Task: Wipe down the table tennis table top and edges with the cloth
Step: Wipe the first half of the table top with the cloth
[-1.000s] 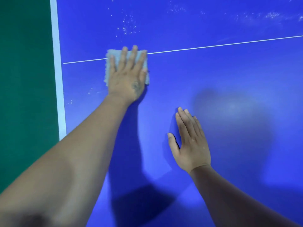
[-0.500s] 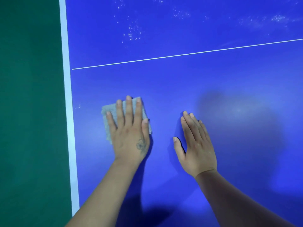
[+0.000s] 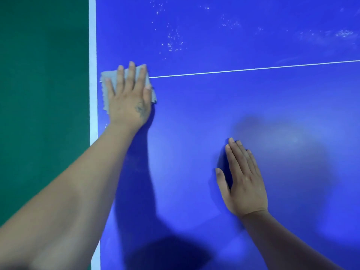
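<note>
Head view: left hand, fingers straight & spread, presses folded pale grey cloth flat by white left edge stripe of blue table tennis tabletop, prob. for even wiping pressure; right hand flat, holding nothing, likely bracing; white specks beyond the centre line unwiped.

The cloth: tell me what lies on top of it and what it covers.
The left hand lies flat on the grey cloth, fingers straight. The cloth covers the near end of the thin white line on the blue table top, beside the white edge stripe. Any dust beneath is hidden.
</note>
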Demonstrator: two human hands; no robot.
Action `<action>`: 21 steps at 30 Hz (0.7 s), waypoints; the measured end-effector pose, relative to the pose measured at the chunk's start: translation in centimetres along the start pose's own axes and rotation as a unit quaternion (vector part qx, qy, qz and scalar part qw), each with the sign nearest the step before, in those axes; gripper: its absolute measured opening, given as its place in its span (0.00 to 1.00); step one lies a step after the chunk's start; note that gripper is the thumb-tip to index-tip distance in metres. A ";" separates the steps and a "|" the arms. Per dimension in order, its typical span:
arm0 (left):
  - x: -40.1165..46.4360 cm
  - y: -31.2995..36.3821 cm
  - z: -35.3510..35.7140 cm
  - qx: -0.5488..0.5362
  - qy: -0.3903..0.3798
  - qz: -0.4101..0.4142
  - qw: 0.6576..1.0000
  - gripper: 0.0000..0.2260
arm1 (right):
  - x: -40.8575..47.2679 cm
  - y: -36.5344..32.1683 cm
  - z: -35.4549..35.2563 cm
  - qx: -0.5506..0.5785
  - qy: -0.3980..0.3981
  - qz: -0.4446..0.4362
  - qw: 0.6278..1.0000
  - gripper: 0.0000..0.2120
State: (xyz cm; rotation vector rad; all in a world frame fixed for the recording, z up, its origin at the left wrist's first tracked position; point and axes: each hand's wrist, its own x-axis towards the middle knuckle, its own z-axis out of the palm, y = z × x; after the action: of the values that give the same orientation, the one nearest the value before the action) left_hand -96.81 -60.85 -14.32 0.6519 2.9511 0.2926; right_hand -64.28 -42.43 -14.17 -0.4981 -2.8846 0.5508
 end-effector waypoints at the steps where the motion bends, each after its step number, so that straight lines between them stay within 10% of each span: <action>1: -1.2 -1.0 -0.2 0.004 0.007 -0.013 1.000 0.27 | 0.0 0.0 0.0 -0.002 -0.003 -0.002 1.000 0.31; 11: -16.9 4.4 0.9 0.022 0.022 -0.036 0.999 0.28 | 0.1 0.0 0.1 -0.019 -0.009 -0.011 1.000 0.31; 17: -10.4 4.3 1.0 0.028 0.032 0.092 0.995 0.26 | 0.1 0.2 0.2 -0.022 -0.002 -0.020 1.000 0.31; 21: -3.6 0.4 0.2 0.021 0.022 0.028 0.999 0.27 | 0.1 0.2 0.3 -0.027 0.009 -0.019 0.999 0.31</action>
State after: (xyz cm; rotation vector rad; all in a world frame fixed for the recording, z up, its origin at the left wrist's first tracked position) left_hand -93.41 -62.02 -14.20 0.7438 2.9926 0.2548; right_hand -64.41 -42.35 -14.49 -0.4529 -2.8923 0.4624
